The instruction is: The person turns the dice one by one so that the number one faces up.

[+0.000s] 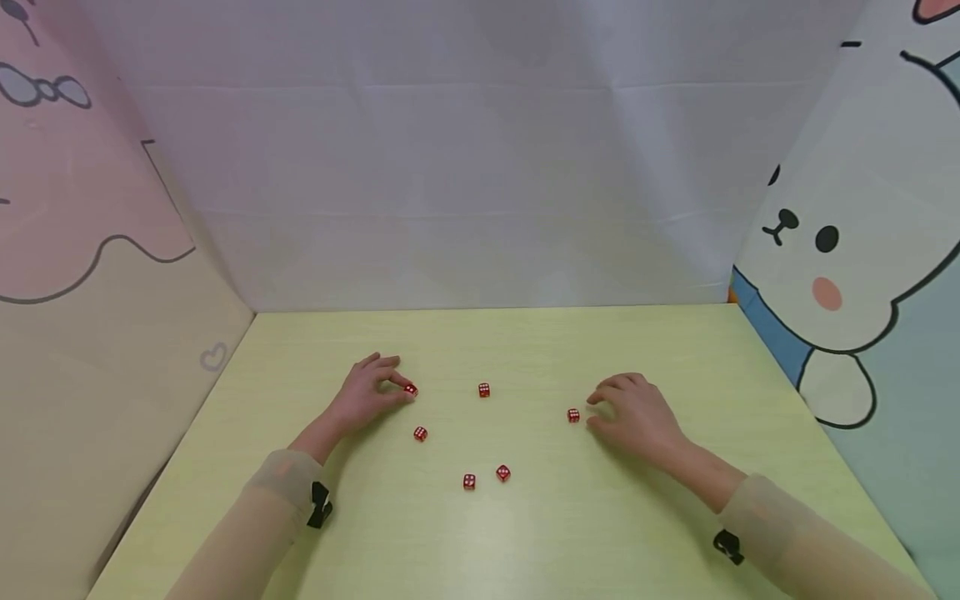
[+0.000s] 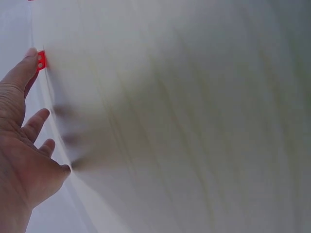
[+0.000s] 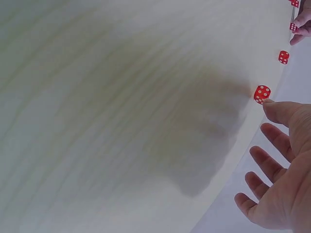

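Note:
My left hand (image 1: 367, 395) pinches a red die (image 1: 410, 389) with white pips between thumb and index finger. The left wrist view shows that die (image 2: 41, 60) at the fingertips, the other fingers apart from it. On the right, my right hand (image 1: 636, 417) hovers beside another red die (image 1: 573, 415), its thumb and index finger spread with a small gap to the die. In the right wrist view the thumb tip overlaps the lower edge of this die (image 3: 262, 92), while the remaining fingers are spread.
Between the hands lie a die (image 1: 483, 390) towards the back, a die (image 1: 421, 433) at left, and two nearer dice, one (image 1: 469, 482) beside the other (image 1: 503, 473). The pale yellow table (image 1: 600, 533) ends at a white back wall (image 1: 465, 192), with printed side panels.

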The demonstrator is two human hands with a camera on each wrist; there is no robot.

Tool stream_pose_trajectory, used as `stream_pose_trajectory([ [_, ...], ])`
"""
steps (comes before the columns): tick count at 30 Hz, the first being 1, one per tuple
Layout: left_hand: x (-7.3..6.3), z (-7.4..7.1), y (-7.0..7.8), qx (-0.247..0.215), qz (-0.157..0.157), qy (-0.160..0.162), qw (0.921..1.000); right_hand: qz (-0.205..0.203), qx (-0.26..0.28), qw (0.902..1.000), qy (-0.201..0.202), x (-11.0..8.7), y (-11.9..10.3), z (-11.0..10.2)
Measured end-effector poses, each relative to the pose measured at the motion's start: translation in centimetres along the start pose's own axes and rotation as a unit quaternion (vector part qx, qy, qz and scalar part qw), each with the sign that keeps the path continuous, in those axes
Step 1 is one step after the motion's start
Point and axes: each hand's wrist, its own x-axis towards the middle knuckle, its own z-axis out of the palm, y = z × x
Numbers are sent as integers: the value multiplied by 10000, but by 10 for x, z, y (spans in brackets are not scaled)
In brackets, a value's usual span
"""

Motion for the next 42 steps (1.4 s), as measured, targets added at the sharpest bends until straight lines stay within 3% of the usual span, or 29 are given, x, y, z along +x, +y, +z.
stream_pose_trajectory([
  [5,1,-2,1,116,84,37,9999,-199,56,9998,72,4,-2,-2],
  [21,-1,-2,1,190,70,-3,9998,-401,100,9988,-263,16,-5,1],
  [42,-1,-3,3,121,63,-38,9999,-416,108,9986,-318,22,-5,4],
])
